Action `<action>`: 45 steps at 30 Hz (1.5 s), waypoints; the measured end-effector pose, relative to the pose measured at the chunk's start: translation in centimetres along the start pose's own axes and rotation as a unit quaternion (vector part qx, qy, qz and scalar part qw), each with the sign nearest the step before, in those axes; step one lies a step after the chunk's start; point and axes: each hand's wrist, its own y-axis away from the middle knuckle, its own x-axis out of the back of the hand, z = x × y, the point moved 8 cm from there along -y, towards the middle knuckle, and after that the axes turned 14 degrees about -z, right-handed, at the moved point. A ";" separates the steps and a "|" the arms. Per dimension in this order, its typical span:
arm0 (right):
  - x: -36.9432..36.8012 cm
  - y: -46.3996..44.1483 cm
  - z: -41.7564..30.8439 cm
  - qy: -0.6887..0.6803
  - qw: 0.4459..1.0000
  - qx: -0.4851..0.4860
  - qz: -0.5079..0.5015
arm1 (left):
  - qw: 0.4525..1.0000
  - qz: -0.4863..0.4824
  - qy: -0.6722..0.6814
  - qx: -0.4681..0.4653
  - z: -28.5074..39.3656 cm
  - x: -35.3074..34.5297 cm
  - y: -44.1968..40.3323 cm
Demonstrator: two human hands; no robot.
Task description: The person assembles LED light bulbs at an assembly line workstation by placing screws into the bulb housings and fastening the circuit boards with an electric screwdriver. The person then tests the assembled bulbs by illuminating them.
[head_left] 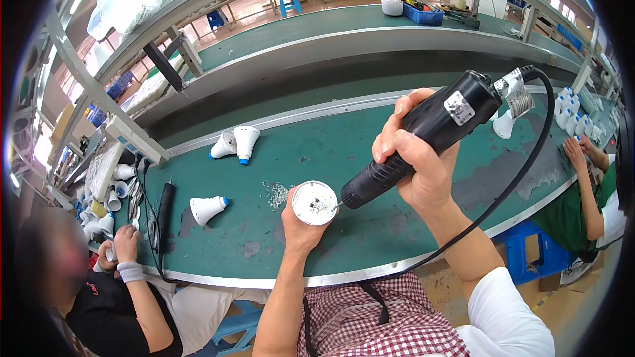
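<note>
Head: lamp [315,202] within left fingers [289,214]

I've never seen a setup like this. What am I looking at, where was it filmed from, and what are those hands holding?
No robot shows here: these are a person's two bare hands. The single picture comes from a camera worn on that person's head, looking forward and down.

The right hand grips a black corded tool. The left hand holds a white round piece, its open face showing small dark parts. The tool's thin tip is at its rim; whether they touch is hard to tell.

On the green bench lie a pair of white bulb-shaped pieces, a single one nearer, a scatter of pale bits and a dark stick-like tool. Other people sit at either side.
</note>
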 end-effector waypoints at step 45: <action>-2.1 -0.7 -1.0 0.012 0.996 0.053 -0.074 | 0.997 -0.038 0.041 0.044 0.2 -0.7 -0.2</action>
